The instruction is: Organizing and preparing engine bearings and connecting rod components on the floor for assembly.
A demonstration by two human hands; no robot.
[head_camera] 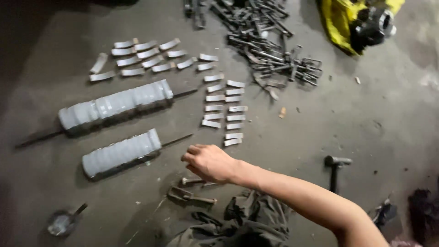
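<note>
One hand is seen, reaching in from the lower right across the concrete floor. From the direction of the forearm it is taken to be the right hand; the left hand is not in view. The fingers are curled downward, and whether the grip is clenched on anything cannot be told, since the fingertips are turned away from the camera.

Directly below the hand, a small metal bolt is seen lying on the floor, and just beside it a darker metal tool. Contact between the hand and the bolt cannot be confirmed.

To the left of the hand, a short stack of grey curved plates threaded on a rod is laid on the floor. A longer stack of the same kind is placed above it, well apart from the hand.

Loose grey plates are arranged in two columns above the hand, and a further group is spread at the upper left.

A pile of dark metal parts is located at the top centre. A hammer is laid to the right of the forearm. A yellow bag is seen at the upper right, and a small round tin at the lower left
</note>
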